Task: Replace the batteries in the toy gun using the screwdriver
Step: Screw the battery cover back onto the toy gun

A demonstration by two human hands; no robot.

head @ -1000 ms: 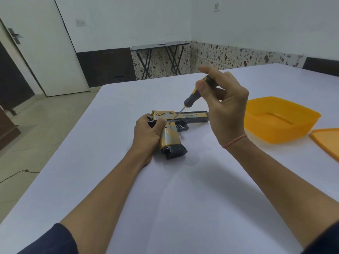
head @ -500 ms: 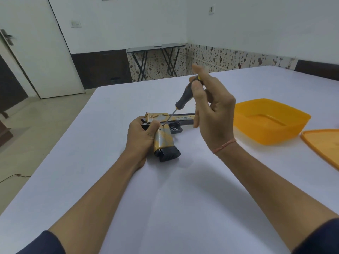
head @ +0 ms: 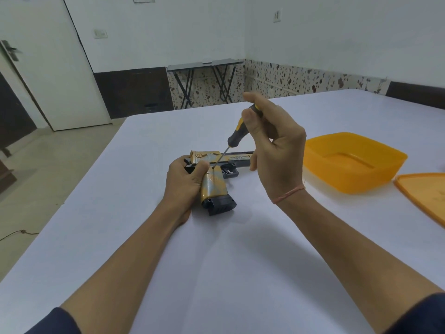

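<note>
We're gripping the toy gun [head: 214, 186] flat on the white table [head: 240, 261] with our left hand [head: 186, 182], fingers wrapped round the back of its grip. Our right hand [head: 274, 150] is pinching the screwdriver [head: 237, 135] handle, tip touching the gun's side. Orange tub [head: 351, 162] sitting well right.

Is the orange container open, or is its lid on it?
Open. The orange container has no cover; its lid lies on the table beside it.

Gold and black toy gun [head: 213, 189] lying on its side on the white table [head: 240, 261], grip toward the camera. Black and yellow screwdriver [head: 237, 135] tilted above, tip touching the grip's top.
</note>
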